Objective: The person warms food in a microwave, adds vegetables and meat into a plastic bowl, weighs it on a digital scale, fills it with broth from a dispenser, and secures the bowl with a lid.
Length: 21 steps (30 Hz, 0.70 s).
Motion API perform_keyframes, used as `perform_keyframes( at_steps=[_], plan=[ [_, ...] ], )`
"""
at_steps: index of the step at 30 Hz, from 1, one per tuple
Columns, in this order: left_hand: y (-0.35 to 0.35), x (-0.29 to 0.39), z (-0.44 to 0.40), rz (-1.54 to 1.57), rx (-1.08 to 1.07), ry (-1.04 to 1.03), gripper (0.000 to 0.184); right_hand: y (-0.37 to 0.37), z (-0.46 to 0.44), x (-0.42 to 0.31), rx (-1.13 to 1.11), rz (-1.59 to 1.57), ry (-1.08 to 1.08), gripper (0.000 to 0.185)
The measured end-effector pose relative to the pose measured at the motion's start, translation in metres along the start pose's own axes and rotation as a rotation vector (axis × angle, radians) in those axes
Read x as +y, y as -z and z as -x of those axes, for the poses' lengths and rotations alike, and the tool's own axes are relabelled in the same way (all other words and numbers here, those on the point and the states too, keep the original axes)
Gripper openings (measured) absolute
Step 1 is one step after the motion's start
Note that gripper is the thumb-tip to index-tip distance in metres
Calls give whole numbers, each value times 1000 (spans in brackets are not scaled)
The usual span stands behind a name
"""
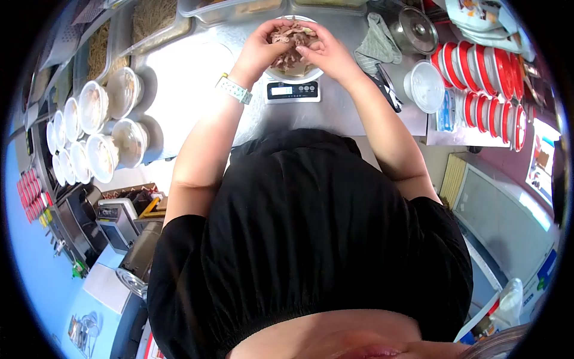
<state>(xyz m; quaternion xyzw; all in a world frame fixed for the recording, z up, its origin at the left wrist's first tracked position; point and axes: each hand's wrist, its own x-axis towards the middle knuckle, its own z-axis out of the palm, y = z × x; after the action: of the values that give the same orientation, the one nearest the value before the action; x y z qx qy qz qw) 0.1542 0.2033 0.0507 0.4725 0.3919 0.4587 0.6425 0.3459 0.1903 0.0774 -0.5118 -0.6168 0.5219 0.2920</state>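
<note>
- The digital scale [293,91] sits on the steel counter [251,110]; the round bowl [294,76] is on it, toward its far side.
- Brown food pieces [293,58] lie in the bowl above the scale, between both hands.
- The left hand [263,48] comes in from the scale's left, wrist bent inward, its fingers curled around the brown food pieces and its thumb pointing right.
- The right hand [329,54] mirrors it from the scale's right, fingers arched over and grasping the same pieces, thumb angled toward the left one; how tightly either grips, I cannot tell.
- Both forearms reach forward, converging past the scale's sides; a pale watch band [234,89] circles the left wrist.
- Filled bowls [101,157] stand left of the scale; a grey-green cloth [379,45] lies to its right.
</note>
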Motion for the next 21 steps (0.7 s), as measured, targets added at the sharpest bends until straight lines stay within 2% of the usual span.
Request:
perform_keyframes(
  at_steps=[2, 3, 5, 6, 8, 12, 14, 15, 17, 19, 21],
  plan=[
    [5, -2, 1, -49, 18, 27, 39, 1, -6, 11, -19, -41, -13, 45],
    [6, -1, 2, -99, 26, 52, 40, 2, -7, 14, -30, -37, -10, 45],
    [7, 1, 4, -105, 54, 55, 40, 9, -8, 21, 90, 251, 136, 36],
    [6, 4, 6, -134, 54, 55, 41, 13, -7, 20, 82, 252, 139, 36],
    [5, 10, 8, -161, 59, 57, 41, 21, -3, 20, 100, 579, 233, 29],
    [2, 19, 13, -245, 29, 50, 41, 32, 5, 10, 98, 589, 240, 30],
    [2, 20, 16, -277, 33, 60, 41, 39, 2, 26, 126, 328, 77, 31],
    [3, 21, 17, -204, 47, 60, 41, 38, 2, 29, 126, 326, 76, 31],
    [5, 23, 18, -130, 60, 64, 41, 33, 2, 37, 210, 498, 288, 28],
    [4, 29, 19, -14, 19, 85, 42, 21, 5, 17, 148, 586, 223, 26],
    [6, 25, 17, -27, -17, 69, 41, 15, 6, 13, 110, 893, 272, 24]
  ],
)
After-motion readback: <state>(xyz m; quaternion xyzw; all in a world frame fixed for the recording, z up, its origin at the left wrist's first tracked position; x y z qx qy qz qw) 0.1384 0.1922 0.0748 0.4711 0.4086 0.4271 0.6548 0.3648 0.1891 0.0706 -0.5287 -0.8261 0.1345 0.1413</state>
